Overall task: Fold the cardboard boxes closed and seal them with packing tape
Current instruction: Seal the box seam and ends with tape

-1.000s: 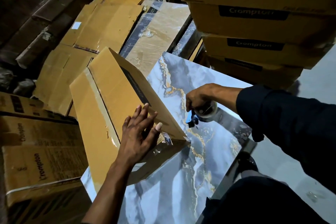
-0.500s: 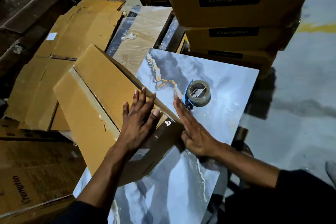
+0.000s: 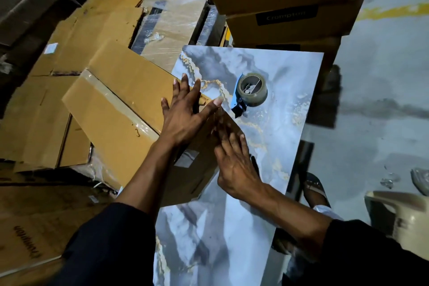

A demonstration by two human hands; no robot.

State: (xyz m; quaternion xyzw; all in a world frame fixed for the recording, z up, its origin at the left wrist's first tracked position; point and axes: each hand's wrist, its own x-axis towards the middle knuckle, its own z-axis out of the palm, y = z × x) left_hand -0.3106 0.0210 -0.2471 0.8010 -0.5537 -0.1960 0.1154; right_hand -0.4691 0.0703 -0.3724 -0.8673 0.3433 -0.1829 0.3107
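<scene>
Tape already ran along the cardboard box [image 3: 120, 109] on the marbled slab [image 3: 290, 100]; your left hand [image 3: 185, 114] and right hand [image 3: 234, 160] pressed flat-fingered on its end flap, roll [image 3: 251, 89] set aside, that end apparently unsealed

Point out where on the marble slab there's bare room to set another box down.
Free: the near stretch of the marble slab, between the two forearms, and the far right corner beyond the tape dispenser. Crowded: the slab's left middle, where the cardboard box overhangs it with the left hand and right hand flat on its end.
</scene>
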